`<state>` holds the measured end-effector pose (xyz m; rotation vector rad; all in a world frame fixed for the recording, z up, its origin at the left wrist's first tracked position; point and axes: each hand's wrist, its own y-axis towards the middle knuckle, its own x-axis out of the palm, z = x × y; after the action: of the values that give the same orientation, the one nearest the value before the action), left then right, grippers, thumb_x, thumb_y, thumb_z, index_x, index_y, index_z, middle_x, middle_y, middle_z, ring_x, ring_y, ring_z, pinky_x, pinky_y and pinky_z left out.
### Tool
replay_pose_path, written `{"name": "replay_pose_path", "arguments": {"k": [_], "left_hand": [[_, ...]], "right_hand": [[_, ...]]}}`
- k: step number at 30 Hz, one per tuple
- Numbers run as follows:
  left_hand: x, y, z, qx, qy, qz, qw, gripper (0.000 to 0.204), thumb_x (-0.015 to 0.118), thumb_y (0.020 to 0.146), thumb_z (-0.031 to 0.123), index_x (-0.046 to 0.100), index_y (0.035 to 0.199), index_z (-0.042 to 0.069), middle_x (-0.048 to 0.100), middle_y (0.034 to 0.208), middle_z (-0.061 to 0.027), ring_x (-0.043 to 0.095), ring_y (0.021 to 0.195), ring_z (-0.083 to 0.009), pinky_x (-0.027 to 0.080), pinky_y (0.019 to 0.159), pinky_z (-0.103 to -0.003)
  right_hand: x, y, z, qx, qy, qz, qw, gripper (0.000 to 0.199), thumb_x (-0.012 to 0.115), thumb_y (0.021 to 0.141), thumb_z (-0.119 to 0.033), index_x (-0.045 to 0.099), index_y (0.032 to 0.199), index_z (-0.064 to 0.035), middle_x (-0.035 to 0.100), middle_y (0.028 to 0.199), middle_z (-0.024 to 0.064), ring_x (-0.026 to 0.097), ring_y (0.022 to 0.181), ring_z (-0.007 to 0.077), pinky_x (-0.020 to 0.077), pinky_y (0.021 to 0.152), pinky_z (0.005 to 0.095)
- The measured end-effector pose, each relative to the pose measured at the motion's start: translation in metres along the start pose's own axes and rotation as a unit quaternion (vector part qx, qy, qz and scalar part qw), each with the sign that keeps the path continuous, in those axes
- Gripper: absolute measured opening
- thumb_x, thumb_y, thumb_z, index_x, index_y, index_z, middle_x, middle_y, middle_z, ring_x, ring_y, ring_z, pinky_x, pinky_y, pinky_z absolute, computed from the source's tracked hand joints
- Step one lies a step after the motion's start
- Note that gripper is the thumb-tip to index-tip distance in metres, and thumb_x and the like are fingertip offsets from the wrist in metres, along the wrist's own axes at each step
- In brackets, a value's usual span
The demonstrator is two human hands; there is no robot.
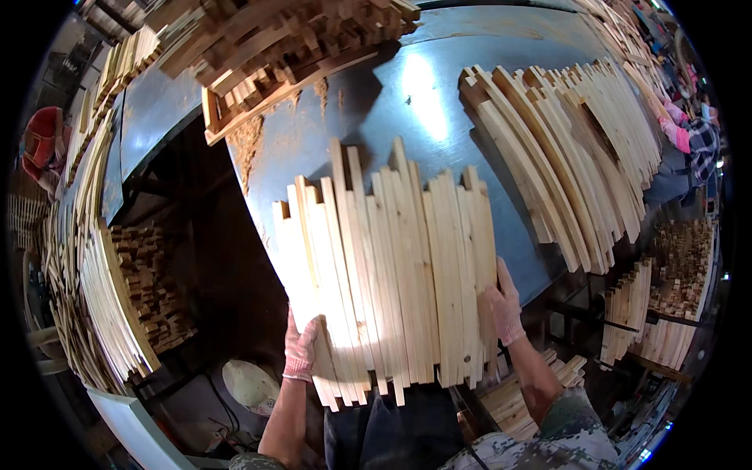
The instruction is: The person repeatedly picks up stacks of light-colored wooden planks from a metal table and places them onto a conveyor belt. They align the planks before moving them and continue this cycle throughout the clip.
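A broad row of pale wooden strips (399, 274) lies side by side in front of me, its far ends on a blue-grey metal table (352, 110) and its near ends reaching toward my body. The strips end unevenly, some sticking out farther than others. My left hand (300, 345), in a pinkish knitted glove, is closed against the row's left edge. On the opposite edge, my right hand (504, 305), gloved alike, presses inward with its thumb and fingers along the outermost strip. The fingertips of both hands are partly hidden by the wood.
More strips (564, 157) lie on the table's right side. A wooden tray (290, 86) piled with short pieces sits at the far left, with sawdust (249, 149) beside it. Stacked wood (149, 282) stands left, beyond a dark gap. A pale bucket (249, 385) is low left. A co-worker (693, 145) is at far right.
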<state>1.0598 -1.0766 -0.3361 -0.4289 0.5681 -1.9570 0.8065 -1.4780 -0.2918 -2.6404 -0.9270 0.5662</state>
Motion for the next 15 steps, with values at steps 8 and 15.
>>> {"name": "replay_pose_path", "arguments": {"k": [8, 15], "left_hand": [[-0.034, -0.081, -0.030, -0.124, -0.070, -0.066, 0.988, 0.096, 0.087, 0.094, 0.029, 0.032, 0.169, 0.005, 0.064, 0.144, -0.0130, 0.066, 0.124, -0.0247, 0.052, 0.113, -0.042], [-0.047, -0.085, -0.019, -0.179, -0.073, -0.109, 0.975, 0.089, 0.098, 0.083, 0.017, 0.046, 0.152, -0.005, 0.075, 0.126, -0.0173, 0.075, 0.113, -0.0273, 0.059, 0.106, -0.042]], "right_hand": [[-0.007, -0.141, 0.065, 0.125, 0.092, 0.107, 0.982, 0.058, 0.060, 0.105, -0.009, 0.048, 0.160, 0.0041, 0.062, 0.148, 0.0123, 0.060, 0.129, 0.0191, 0.0481, 0.112, 0.0324], [-0.002, -0.147, 0.070, 0.323, 0.082, 0.006, 0.943, 0.024, 0.067, 0.107, -0.022, 0.069, 0.121, -0.0028, 0.067, 0.099, -0.0016, 0.064, 0.085, 0.0124, 0.0555, 0.077, 0.0308]]}}
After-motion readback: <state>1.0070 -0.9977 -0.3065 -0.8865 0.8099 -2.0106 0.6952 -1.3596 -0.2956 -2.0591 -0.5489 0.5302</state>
